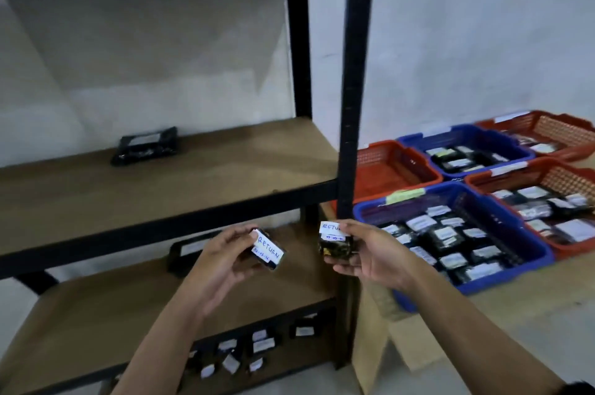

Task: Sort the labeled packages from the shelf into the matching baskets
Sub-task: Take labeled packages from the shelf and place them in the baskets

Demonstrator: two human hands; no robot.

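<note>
left hand [222, 253] grips one return package [268, 249]; right hand [363, 253] grips another package [335, 241]

left package [268, 250]: dark, RETURN label, tilted | right package [335, 241]: same, upright | near blue basket [534, 253]: full

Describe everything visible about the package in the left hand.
The package in the left hand is small, dark and glossy, apparently plastic-wrapped. A white paper label covers its upper face, handwritten "RETURN" in blue, with a blurred line beneath. It is tilted, label towards the camera, held in the air before the lower shelf. The left hand grips it; nothing else touches it.
</note>
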